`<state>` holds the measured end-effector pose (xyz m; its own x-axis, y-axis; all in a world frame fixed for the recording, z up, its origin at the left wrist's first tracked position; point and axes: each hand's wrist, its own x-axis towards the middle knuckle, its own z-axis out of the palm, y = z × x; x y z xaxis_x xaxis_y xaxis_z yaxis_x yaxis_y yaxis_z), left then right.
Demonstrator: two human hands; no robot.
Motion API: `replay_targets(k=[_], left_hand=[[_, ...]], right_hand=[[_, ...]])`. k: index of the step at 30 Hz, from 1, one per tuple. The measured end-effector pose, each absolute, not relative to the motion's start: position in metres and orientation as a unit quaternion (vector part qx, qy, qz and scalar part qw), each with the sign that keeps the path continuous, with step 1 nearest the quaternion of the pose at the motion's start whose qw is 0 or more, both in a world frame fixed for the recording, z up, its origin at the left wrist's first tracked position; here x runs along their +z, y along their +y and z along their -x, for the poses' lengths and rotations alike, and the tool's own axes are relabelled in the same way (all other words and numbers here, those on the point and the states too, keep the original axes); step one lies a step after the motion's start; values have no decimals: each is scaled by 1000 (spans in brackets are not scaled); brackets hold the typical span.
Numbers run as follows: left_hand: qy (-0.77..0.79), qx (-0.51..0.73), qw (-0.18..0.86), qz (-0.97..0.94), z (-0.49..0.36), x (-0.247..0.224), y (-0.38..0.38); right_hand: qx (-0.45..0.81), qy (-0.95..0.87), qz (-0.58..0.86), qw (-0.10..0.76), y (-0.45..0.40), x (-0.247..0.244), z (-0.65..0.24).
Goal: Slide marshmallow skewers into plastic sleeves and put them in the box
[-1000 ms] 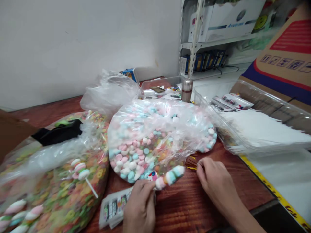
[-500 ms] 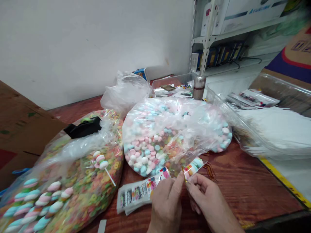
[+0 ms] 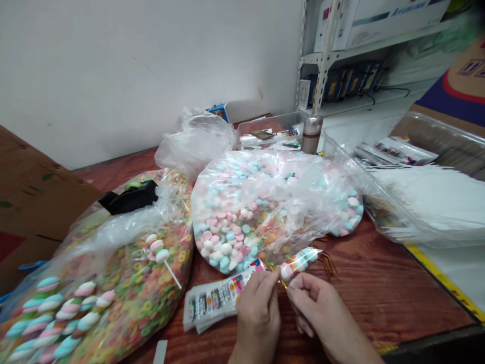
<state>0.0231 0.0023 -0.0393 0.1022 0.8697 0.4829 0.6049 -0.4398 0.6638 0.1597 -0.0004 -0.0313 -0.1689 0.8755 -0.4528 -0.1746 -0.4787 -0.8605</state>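
The left edge crops the brown carton (image 3: 38,202); printed wrappers (image 3: 212,303) carry unreadably small lettering.

The wrapped candy skewer (image 3: 301,263), blue, white and pink, slants up rightward, inward from the worktop's (image 3: 382,283) near edge. A gold tie (image 3: 283,284) is at its lower end.

You have a reddish-brown wooden table (image 3: 409,288) running across the lower frame, its grain showing at lower right. On it, at lower left, you see a big clear bag of colored rings (image 3: 161,303); in the center lies a bulging bag of marshmallows (image 3: 235,242). Below that bag, your printed wrappers (image 3: 212,302) lie overlapping, and a pale strip (image 3: 160,351) lies near the bottom edge, left of center. Right of center you have thin gold ties (image 3: 329,265). Behind the marshmallow bag, a metallic bottle (image 3: 311,135) stands upright beside a shallow clear bin (image 3: 265,121). A clear tray (image 3: 382,215) overlaps your table's right side.
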Motion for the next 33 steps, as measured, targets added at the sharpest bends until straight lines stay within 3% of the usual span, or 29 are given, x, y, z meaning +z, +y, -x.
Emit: replay_targets(k=[6, 10, 16, 20, 23, 27, 29, 33], left_hand=[[541, 482, 604, -332, -41, -24, 5], [455, 511, 712, -155, -51, -22, 8], [455, 529, 702, -144, -54, -23, 9], [494, 503, 656, -272, -50, -27, 6], [553, 456, 496, -490, -43, -34, 3], [514, 445, 258, -687, -37, -43, 0], [529, 446, 268, -670, -38, -42, 1], [598, 433, 415, -532, -45, -29, 5]], right_hand=[[512, -494, 572, 409, 0, -43, -160], [439, -580, 544, 417, 2, -40, -163], [525, -543, 511, 410, 6, -32, -166], [498, -561, 530, 396, 11, -34, -170], [432, -590, 562, 386, 11, -39, -172], [392, -603, 562, 408, 6, -41, -170], [404, -595, 556, 417, 5, -39, -168], [445, -576, 536, 428, 5, -32, -165]])
